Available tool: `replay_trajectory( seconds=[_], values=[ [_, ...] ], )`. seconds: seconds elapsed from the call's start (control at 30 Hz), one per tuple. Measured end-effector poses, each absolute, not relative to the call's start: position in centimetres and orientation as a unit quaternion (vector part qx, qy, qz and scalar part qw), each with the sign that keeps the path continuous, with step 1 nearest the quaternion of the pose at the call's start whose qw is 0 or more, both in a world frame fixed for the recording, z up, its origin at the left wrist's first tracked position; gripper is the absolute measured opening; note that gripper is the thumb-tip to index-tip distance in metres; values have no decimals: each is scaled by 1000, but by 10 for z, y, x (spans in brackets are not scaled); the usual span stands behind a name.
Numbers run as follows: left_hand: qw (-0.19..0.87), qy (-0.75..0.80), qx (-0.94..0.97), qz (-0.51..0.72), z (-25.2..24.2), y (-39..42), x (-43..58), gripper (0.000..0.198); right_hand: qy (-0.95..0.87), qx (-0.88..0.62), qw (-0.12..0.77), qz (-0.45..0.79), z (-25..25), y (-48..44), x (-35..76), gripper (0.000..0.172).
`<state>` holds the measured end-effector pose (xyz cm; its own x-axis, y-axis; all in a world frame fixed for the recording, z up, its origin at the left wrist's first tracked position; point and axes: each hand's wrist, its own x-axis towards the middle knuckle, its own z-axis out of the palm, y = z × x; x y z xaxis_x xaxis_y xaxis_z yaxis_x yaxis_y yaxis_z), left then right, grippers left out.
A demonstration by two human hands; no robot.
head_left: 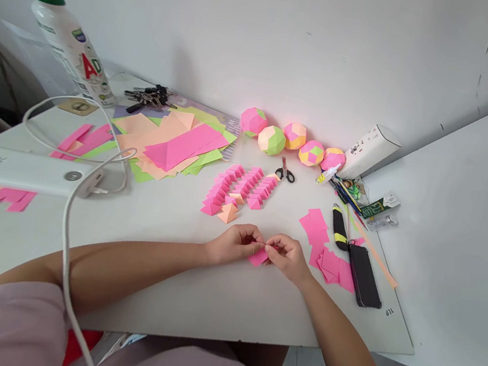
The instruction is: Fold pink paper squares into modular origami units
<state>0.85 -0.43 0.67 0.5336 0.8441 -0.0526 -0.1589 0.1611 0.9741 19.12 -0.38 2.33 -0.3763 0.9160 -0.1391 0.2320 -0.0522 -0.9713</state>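
The left hand [235,245] and the right hand [291,259] meet above the worktop [165,293], pinching a pink paper piece [257,259] between their fingers. From it, rows of folded units [250,183], mostly pink with a few peach, stand at 11 o'clock. Scissors [285,167] lie at 12, five paper balls [295,136] beyond them. A cutter [339,223] lies at 2, pink slips [328,262] and a black phone [365,276] at 3. Coloured sheets [173,137] and a white bottle [70,43] sit at 10, a power bank [23,171] at 9.

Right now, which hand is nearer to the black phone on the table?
Right: the right hand is left of the black phone, with pink paper pieces between; the left hand is farther left, beyond the right hand.
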Motion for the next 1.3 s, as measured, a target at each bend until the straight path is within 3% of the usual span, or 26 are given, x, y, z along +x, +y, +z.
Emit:
replay_trajectory(
  seconds=[0.27,0.47,0.7,1.3],
  values=[
    [654,362,570,341,7,-4,8,14,-668,-465,296,500,29,-6,191,8],
    [654,401,532,358,7,-1,7,19,-612,-457,376,525,26,0,198,16],
    [645,396,540,367,3,-1,7,22,-618,-464,356,526,25,-2,196,19],
    [720,338,465,389,8,-1,10,31,-600,-439,392,542,30,-1,196,19]
  ],
)
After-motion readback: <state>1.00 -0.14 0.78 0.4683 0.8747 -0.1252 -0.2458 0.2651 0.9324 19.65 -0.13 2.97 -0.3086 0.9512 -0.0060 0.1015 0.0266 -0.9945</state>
